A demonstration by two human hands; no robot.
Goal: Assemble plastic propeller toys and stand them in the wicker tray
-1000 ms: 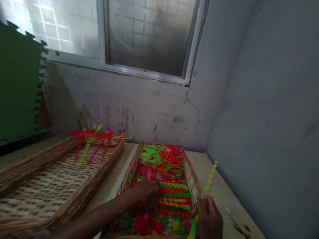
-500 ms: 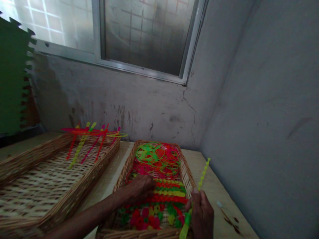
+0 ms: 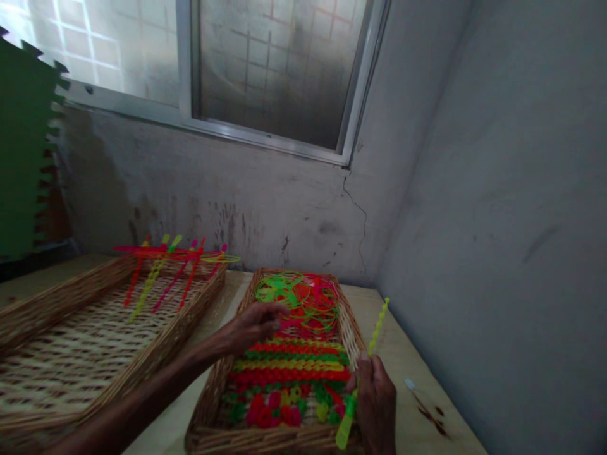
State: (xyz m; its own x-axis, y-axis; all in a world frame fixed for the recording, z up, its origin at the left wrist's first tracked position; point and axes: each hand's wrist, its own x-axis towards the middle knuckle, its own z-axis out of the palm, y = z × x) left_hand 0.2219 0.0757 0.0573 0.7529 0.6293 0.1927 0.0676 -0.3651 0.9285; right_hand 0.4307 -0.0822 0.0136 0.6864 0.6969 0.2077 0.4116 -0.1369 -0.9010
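Lifting away from the row of twisted sticks (image 3: 294, 365), the left hand (image 3: 256, 327) is now hovering nearer the rings (image 3: 284, 291), its fingers loosely parted. From where I'm standing, the right hand (image 3: 377, 398) is pinching a yellow stick (image 3: 378, 328), which is slanting up beside the basket's right wall (image 3: 351, 332). Keeping that hold light yet steady is looking wise; squeezing could be bending it.

Head camera: on my head, facing forward and down.
Near: my left hand (image 3: 258, 325) and right hand (image 3: 377, 398), low in view.
Far: the window (image 3: 275, 76) and wall (image 3: 265, 196), beyond the baskets (image 3: 265, 437).
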